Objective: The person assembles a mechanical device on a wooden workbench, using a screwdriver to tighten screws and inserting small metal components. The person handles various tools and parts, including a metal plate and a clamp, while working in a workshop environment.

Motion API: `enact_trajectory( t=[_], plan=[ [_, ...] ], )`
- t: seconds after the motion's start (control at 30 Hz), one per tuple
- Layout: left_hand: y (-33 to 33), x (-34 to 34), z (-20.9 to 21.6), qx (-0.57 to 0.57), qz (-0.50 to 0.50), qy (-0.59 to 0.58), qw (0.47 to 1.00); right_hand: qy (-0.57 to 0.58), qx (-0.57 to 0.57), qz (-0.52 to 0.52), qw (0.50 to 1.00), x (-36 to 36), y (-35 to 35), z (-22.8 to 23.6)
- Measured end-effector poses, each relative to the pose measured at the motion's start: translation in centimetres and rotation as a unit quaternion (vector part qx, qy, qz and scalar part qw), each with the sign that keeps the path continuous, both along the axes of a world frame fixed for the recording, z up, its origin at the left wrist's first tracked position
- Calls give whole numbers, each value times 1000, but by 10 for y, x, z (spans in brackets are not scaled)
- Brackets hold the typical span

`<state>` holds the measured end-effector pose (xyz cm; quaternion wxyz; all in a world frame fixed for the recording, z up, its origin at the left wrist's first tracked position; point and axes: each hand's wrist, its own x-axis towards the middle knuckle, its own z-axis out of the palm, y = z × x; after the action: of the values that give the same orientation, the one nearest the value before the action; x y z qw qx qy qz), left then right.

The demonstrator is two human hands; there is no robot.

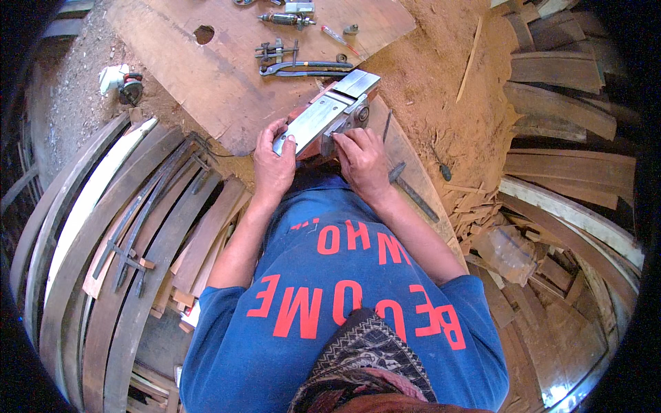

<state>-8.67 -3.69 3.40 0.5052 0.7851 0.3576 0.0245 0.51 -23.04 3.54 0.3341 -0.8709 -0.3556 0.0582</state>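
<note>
centrally, hands (pixel 275 165) (pixel 365 165) on planer (pixel 311 122), pliers (pixel 306 69) near far edge, board (pixel 200 79) leftward

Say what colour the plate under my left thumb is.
The plate is silver, best seen in the head view.

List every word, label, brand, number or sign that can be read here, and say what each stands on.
Blue T-shirt: large red capital letters in rows across it, upside down in this view; legible, but I don't copy the wording.
Metal-soled tool in the hands: no lettering I can make out.
Small pale box at the top: any marking is too small to read.
</note>
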Motion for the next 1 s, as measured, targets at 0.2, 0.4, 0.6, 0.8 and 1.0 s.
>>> enact_trajectory(
  t=[0.2, 0.4, 0.6, 0.8, 1.0],
  plan=[
    [0, 0, 1, 1, 2, 1, 1000, 0, 15, -1, 1000, -1, 3, -1],
    [-2, 1, 2, 5, 6, -2, 1000, 59, 70, -45, 995, -13, 6, -3],
    [-8, -1, -5, 1, 43, -23, 999, 95, 55, -53, 993, -18, 7, 2],
    [-11, 0, -7, 23, 25, -20, 999, 131, 33, -54, 989, -19, 8, 10],
    [-9, -2, -11, 46, -1, -29, 999, 101, -14, -13, 995, -13, 5, 18]
  ],
)
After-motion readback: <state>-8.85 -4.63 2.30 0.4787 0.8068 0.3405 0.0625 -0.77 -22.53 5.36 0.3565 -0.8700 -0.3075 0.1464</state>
